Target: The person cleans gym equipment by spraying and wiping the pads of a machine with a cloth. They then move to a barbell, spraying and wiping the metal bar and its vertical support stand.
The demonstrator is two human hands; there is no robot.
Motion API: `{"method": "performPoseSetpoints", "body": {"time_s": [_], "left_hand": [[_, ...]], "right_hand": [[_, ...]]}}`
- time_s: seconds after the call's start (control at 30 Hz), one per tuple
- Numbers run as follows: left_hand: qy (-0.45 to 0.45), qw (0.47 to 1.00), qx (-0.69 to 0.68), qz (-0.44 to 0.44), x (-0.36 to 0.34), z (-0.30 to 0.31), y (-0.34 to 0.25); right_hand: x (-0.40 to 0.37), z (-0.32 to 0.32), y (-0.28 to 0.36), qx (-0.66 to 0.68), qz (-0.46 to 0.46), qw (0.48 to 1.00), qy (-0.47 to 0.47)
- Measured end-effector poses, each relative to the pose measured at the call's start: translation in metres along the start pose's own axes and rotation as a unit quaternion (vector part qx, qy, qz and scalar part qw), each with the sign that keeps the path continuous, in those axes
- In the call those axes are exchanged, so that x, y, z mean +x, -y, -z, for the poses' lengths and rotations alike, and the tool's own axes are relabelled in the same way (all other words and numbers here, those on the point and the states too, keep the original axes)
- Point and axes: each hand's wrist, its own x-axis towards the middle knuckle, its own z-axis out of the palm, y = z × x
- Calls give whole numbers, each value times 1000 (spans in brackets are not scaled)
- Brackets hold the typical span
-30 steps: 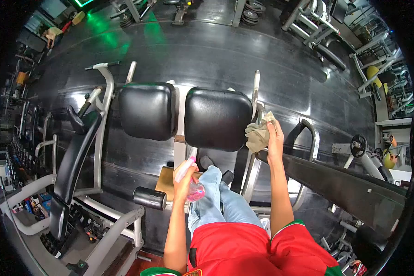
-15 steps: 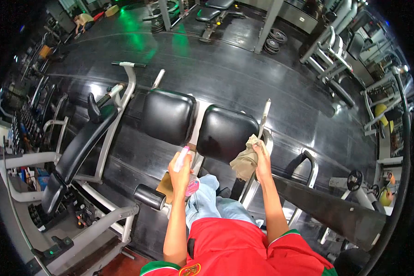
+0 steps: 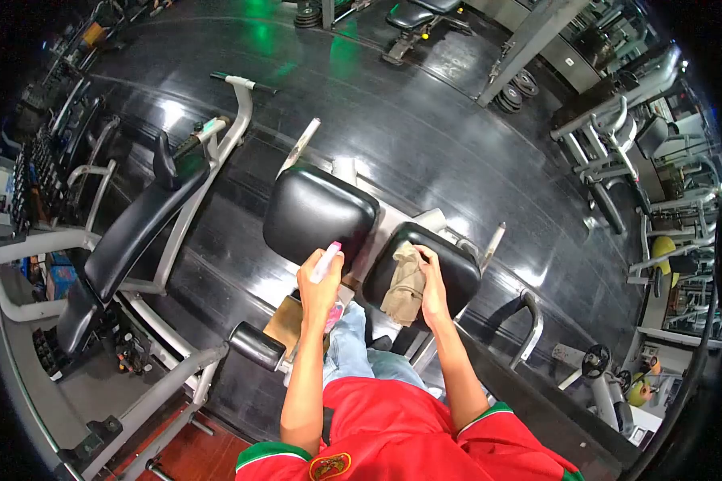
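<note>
My left hand (image 3: pixel 318 290) is closed around a spray bottle (image 3: pixel 326 262) with a white and pink spray head. Pink liquid or labelling shows below the fingers. The bottle's head overlaps the near edge of the left black padded seat (image 3: pixel 317 210). A crumpled beige cloth (image 3: pixel 404 290) hangs from my right hand (image 3: pixel 434 290), gripped between thumb and fingers. Behind the cloth is the right black pad (image 3: pixel 459 272), partly covered by it in this view.
To the left stands a bench machine with a long black backrest (image 3: pixel 140 232). A black roller pad (image 3: pixel 257 345) is near my left forearm. Weight plates (image 3: pixel 509 98) lie by a post at the back, and a curved metal handle (image 3: pixel 529 325) rises on the right.
My right hand has moved left and brought the cloth in front of the right pad. The view has shifted and turned, and my left hand still holds the bottle.
</note>
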Motion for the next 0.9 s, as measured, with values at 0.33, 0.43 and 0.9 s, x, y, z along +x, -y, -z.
{"method": "performPoseSetpoints", "body": {"time_s": [0.33,0.43,0.9], "left_hand": [[66,995,-8,74,39,13,8],[80,993,-27,84,40,22,13],[75,983,-136,96,39,42,14]], "right_hand": [[51,-50,17,-119,49,989,-66],[68,-68,34,-214,127,967,-48],[74,-88,23,-453,181,873,-2]]}}
